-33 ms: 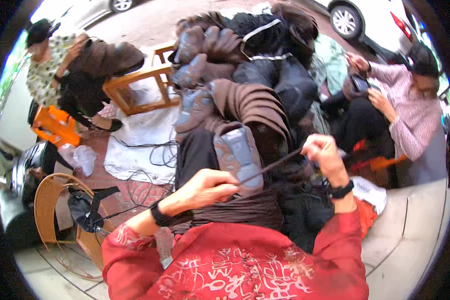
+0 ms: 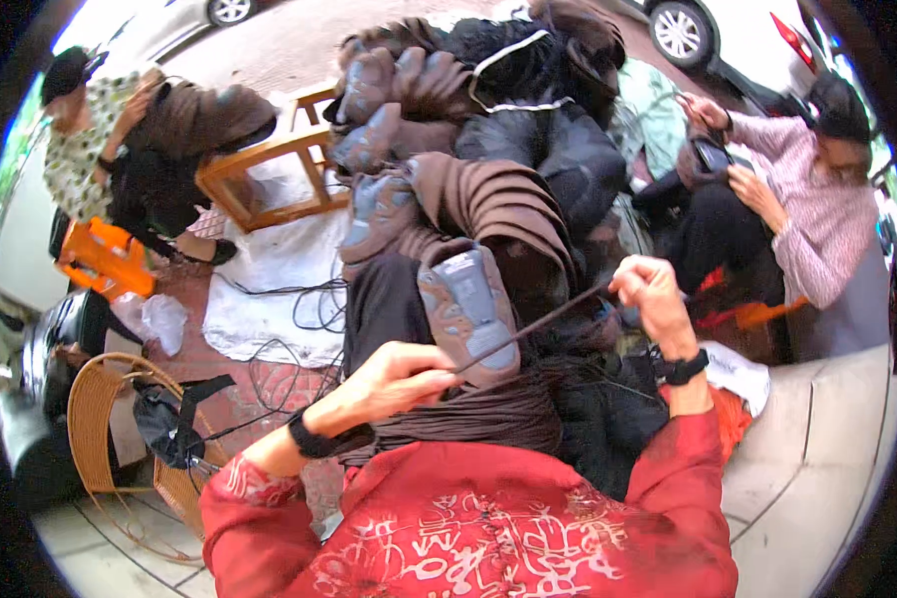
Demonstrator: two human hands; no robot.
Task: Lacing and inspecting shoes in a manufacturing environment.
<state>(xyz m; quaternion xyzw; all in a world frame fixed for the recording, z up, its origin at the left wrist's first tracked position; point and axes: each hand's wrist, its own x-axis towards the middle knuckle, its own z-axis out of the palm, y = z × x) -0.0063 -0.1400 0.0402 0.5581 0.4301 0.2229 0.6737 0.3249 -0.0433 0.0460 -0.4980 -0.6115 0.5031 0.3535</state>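
Stretching dark strand (image 2: 533, 327) taut between pinching left hand (image 2: 394, 384) and closed right hand (image 2: 653, 294); long axis rising rightward, over brown garment pile (image 2: 488, 199).

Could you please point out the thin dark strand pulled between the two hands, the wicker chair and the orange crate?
thin dark strand (image 2: 533, 329), head view, mid-length.
wicker chair (image 2: 88, 399), head view, curved rim.
orange crate (image 2: 110, 257), head view, side.

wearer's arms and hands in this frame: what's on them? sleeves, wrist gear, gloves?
Both hands are bare, no gloves. The left hand has a black band at the wrist; the right hand has a black watch-like band. Both arms wear loose red sleeves with a pale, whitish printed pattern, pushed back short of the wrists. No cables on either arm.
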